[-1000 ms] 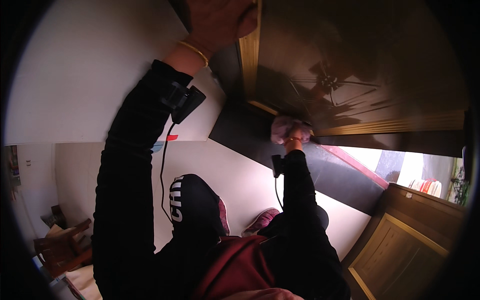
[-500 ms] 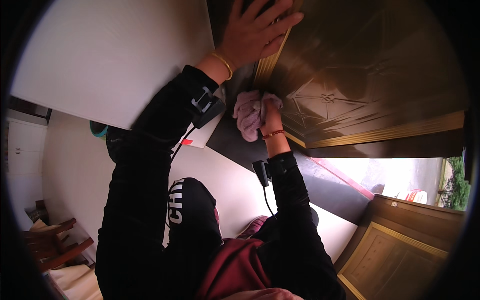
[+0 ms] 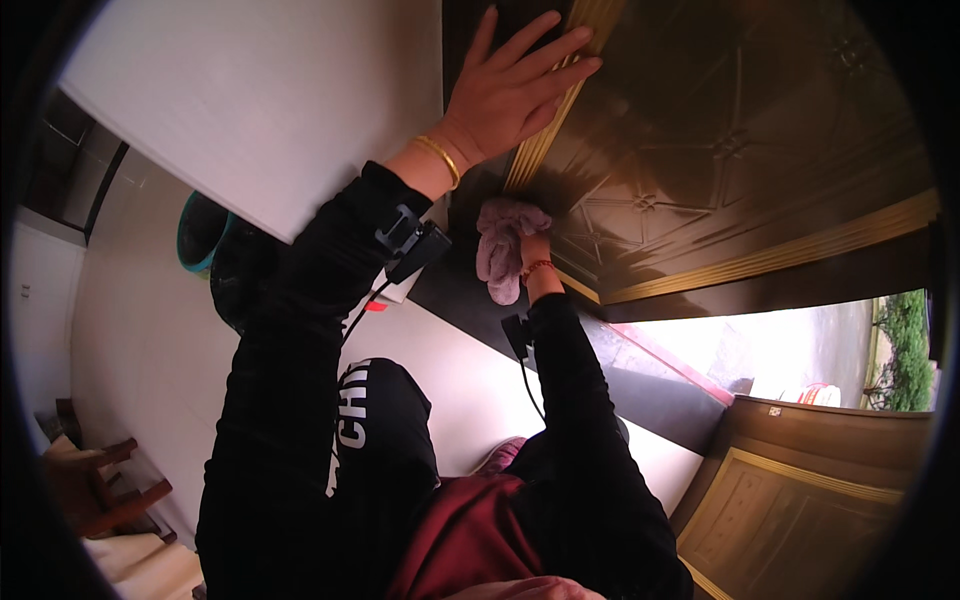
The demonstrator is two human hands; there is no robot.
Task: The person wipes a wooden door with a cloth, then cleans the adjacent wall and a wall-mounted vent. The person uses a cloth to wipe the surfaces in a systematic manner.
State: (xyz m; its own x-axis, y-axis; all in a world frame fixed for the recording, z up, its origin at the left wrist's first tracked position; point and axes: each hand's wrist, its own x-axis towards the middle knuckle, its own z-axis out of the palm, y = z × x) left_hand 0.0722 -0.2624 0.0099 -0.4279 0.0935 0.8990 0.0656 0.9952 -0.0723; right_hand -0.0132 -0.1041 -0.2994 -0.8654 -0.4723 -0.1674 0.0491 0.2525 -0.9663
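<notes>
I'm pressing my left hand (image 3: 510,95), fingers spread flat, against the embossed bronze-coloured metal door (image 3: 720,170) and its gold trim. Just below it, my right hand (image 3: 530,250) is gripping one fluffy pink cloth (image 3: 497,245), bunched and seemingly touching the door's lower edge.

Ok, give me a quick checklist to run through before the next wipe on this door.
1. Left hand flat on the brown door, fingers spread: ok.
2. Right hand has a grip on the pink cloth: ok.
3. Cloth against the door's lower panel: cannot tell, the contact is hidden.
4. Gold trim under the left fingers, intact: ok.
5. Wrist cables hanging away from the cloth: ok.
6. Door's dirt or wetness: cannot tell.
</notes>
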